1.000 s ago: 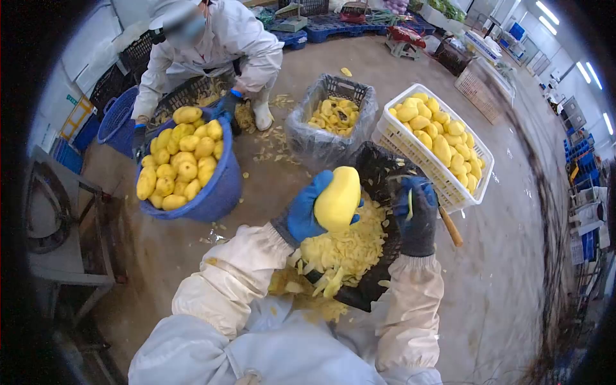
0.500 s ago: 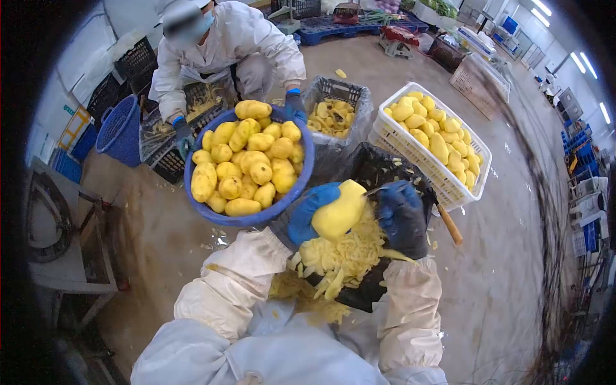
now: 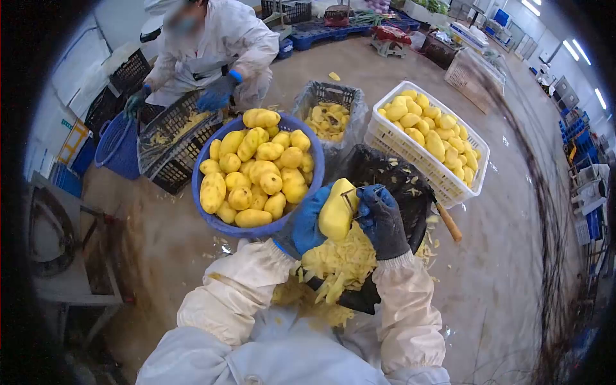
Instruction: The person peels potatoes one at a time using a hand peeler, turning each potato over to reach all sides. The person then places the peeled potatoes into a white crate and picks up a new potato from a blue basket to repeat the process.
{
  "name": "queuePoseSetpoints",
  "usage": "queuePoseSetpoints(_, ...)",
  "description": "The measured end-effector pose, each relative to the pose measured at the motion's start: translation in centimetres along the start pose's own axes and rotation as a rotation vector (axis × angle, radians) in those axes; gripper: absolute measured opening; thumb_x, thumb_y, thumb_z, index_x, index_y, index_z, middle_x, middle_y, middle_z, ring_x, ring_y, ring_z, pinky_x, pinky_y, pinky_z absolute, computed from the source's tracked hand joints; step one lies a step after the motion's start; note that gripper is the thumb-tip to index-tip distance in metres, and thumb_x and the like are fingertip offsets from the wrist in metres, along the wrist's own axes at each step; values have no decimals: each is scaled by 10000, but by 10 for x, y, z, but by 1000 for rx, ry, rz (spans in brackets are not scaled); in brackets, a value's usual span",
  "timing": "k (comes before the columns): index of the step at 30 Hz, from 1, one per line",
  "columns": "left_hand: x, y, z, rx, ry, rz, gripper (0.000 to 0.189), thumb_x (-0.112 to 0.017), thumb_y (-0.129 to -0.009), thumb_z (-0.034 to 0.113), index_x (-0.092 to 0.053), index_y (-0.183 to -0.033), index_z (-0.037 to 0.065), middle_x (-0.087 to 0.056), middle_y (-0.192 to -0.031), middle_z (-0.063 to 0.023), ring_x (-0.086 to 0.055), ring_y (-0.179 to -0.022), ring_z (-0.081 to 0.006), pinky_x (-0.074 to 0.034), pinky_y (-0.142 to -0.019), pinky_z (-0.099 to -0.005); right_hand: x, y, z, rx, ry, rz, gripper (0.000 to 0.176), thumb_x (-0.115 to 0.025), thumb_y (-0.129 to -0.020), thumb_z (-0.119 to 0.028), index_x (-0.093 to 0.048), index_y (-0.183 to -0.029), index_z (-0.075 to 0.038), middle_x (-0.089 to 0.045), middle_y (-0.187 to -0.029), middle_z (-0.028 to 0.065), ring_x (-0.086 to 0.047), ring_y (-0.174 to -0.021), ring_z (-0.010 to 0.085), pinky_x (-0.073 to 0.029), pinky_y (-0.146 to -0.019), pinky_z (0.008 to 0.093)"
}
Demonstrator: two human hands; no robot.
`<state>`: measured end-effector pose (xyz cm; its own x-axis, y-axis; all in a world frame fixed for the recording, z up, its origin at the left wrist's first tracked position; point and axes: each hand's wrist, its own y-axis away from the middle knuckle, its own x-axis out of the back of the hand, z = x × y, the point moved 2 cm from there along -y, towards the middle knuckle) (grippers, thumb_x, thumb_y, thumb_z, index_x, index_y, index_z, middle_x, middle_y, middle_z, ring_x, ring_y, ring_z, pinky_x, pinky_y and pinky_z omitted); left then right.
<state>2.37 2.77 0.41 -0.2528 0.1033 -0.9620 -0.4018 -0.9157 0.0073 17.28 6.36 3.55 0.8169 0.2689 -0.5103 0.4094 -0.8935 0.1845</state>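
Observation:
My left hand [image 3: 307,221], in a blue glove, is closed around a peeled yellow potato [image 3: 335,215]. In my right hand [image 3: 382,218] is a thin metal peeler [image 3: 348,199], its blade end against the potato's upper right side. Below both hands lies a heap of potato peelings [image 3: 340,263], partly over a black-lined crate [image 3: 401,186]. To the left stands a blue basket [image 3: 206,215] piled with potatoes [image 3: 263,170] that still have skin patches. A white crate [image 3: 443,196] of peeled potatoes [image 3: 436,138] is at the right.
A wooden-handled tool [image 3: 449,223] leans at the black-lined crate's right edge. Behind is a bag-lined crate [image 3: 359,119] with potato pieces. Across from me a co-worker [image 3: 218,45] crouches, gloved hands at a black crate [image 3: 176,144]. A metal stand [image 3: 70,263] is at left.
My right hand has brought the peeler onto the potato, which is now held more upright. The co-worker's hands have left the blue basket and moved left to the black crate.

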Motion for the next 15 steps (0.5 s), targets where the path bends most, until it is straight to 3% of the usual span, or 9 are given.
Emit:
queuePoseSetpoints(2, -41, 6, 2, -1, -21, 58, 389, -424, -985, 352, -492, -1215, 46, -592, -1127, -110, -597, -995, -235, -496, -883, -399, 2, -3, 0, 9, -86, -13, 135, -640, -873, -197, -584, -874, -74, -552, -631, 7, -486, -483, 73, -376, -438, 188)
queuePoseSetpoints(4, -41, 8, 8, -9, -39, 126, 381, -435, -975, 371, -538, -1130, 38, -615, -1049, -104, -608, -937, -230, -493, -872, -408, -8, 4, -5, 22, 168, -65, 137, -641, -875, -193, -588, -866, -68, -564, -639, 7, -500, -495, 72, -384, -451, 188)
queuePoseSetpoints(6, -29, 2, 17, 101, -102, -384, 451, -466, -969, 364, -447, -1298, 57, -588, -1158, -126, -607, -996, -240, -507, -878, -395, -26, 15, -1, 42, 315, -104, 127, -637, -873, -179, -597, -857, -60, -544, -627, -4, -476, -488, 69, -383, -458, 196)
queuePoseSetpoints(7, -33, 7, 15, 92, -104, -381, 451, -466, -969, 364, -447, -1298, 57, -588, -1158, -126, -607, -996, -240, -507, -878, -395, -32, 17, 1, 71, 456, -132, 119, -633, -871, -166, -607, -847, -52, -525, -616, -15, -453, -480, 66, -383, -465, 204)
queuePoseSetpoints(9, -39, 16, 6, 121, 125, 39, 469, -494, -951, 381, -452, -1286, 55, -603, -1112, -129, -628, -918, -249, -535, -797, -390, -23, 8, -1, 94, 460, -69, 102, -615, -877, -144, -627, -868, -43, -534, -627, -8, -481, -511, 73, -407, -498, 209)
queuePoseSetpoints(10, -25, 16, 10, 88, -167, 190, 472, -513, -942, 367, -453, -1282, 46, -610, -1090, -127, -637, -864, -239, -549, -727, -374, -9, -1, -7, 199, 368, 67, 98, -626, -870, -142, -622, -865, -44, -561, -640, 4, -501, -520, 76, -407, -494, 210)
queuePoseSetpoints(12, -17, 17, 9, 87, -252, 170, 470, -517, -939, 370, -463, -1273, 43, -615, -1077, -123, -640, -854, -238, -550, -702, -367, 17, -14, -16, 421, 319, 293, 84, -627, -865, -123, -621, -861, -39, -590, -666, 27, -525, -538, 89, -411, -501, 216)
queuePoseSetpoints(13, -17, 17, 11, 91, -348, 151, 469, -521, -936, 373, -473, -1263, 40, -620, -1063, -119, -642, -844, -237, -552, -677, -361, 22, -14, -15, 424, 316, 294, 84, -627, -865, -123, -621, -861, -39, -590, -666, 27, -525, -538, 89, -411, -501, 216)
queuePoseSetpoints(15, -24, 16, 16, 65, -270, 127, 453, -518, -937, 348, -474, -1264, 37, -620, -1057, -116, -642, -827, -230, -546, -693, -348, 21, -10, -19, 217, 40, 139, 91, -611, -871, -118, -622, -877, -28, -593, -684, 38, -525, -542, 100, -418, -500, 220)
